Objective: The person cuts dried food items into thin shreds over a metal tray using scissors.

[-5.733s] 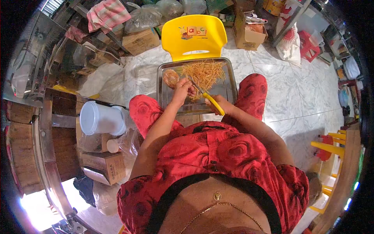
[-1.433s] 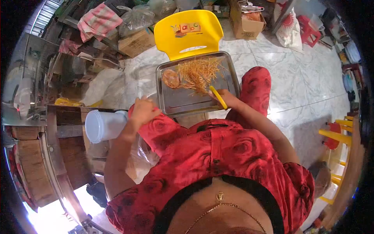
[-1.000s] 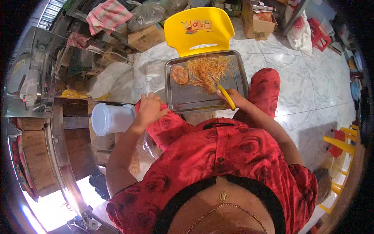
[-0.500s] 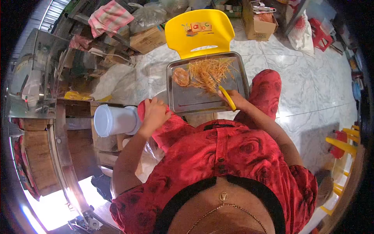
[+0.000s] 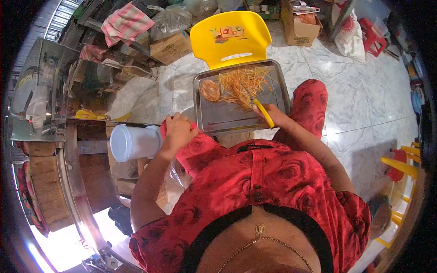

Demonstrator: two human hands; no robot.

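Note:
A metal tray (image 5: 227, 119) rests on the seat of a yellow chair (image 5: 231, 34). On it lies a heap of thin orange-brown strips (image 5: 241, 84), with a round brownish piece (image 5: 210, 90) to its left. My right hand (image 5: 271, 115) is closed round the yellow handle of a scissors-like tool (image 5: 263, 113) at the tray's near right corner; the blades reach into the strips. Away from the tray, my left hand (image 5: 179, 131) rests on my left knee, fingers slightly spread, holding nothing.
To the left a white bucket (image 5: 134, 142) lies on its side near a wooden cabinet. Cardboard boxes (image 5: 171, 48) and plastic bags (image 5: 170, 22) stand behind the chair on the left. Another open box (image 5: 300, 32) is at the back right. Yellow stool legs (image 5: 400, 167) show at the far right.
My left hand has left the strips and moved to my left knee. My right hand still holds the yellow-handled tool. The view has shifted slightly.

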